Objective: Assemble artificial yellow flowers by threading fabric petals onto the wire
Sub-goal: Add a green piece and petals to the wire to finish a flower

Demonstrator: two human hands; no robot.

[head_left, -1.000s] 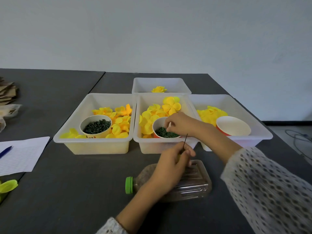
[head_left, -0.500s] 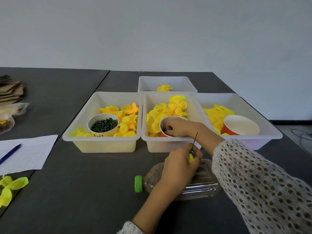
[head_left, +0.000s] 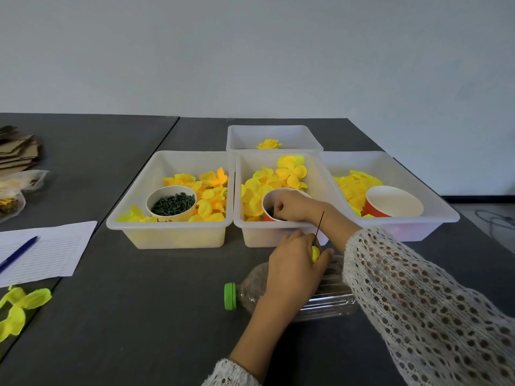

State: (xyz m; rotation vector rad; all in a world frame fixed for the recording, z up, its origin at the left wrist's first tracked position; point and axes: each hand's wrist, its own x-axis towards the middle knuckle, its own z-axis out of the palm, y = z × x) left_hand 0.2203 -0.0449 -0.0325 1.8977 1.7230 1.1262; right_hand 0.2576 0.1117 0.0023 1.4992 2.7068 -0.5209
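Observation:
My left hand (head_left: pixel 294 263) grips a yellow flower piece (head_left: pixel 315 253) with a thin dark wire (head_left: pixel 320 225) sticking up from it, just in front of the middle bin (head_left: pixel 281 232). My right hand (head_left: pixel 292 206) reaches into the red paper cup (head_left: pixel 269 203) inside that bin, fingers curled down among small dark green pieces; what they hold is hidden. Loose yellow fabric petals (head_left: pixel 278 179) fill the bin behind the cup.
A left bin (head_left: pixel 170 232) holds petals and a cup of green pieces (head_left: pixel 171 203). The right bin (head_left: pixel 418 227) holds petals and a red cup (head_left: pixel 393 201). A back bin (head_left: pixel 274 135) has one flower. A plastic bottle (head_left: pixel 320 299) lies under my left wrist. Paper and pen (head_left: pixel 16 253) at left.
My right hand has dipped deeper into the red cup, its fingers now down among the green pieces. My left hand keeps holding the wire and flower piece in about the same place.

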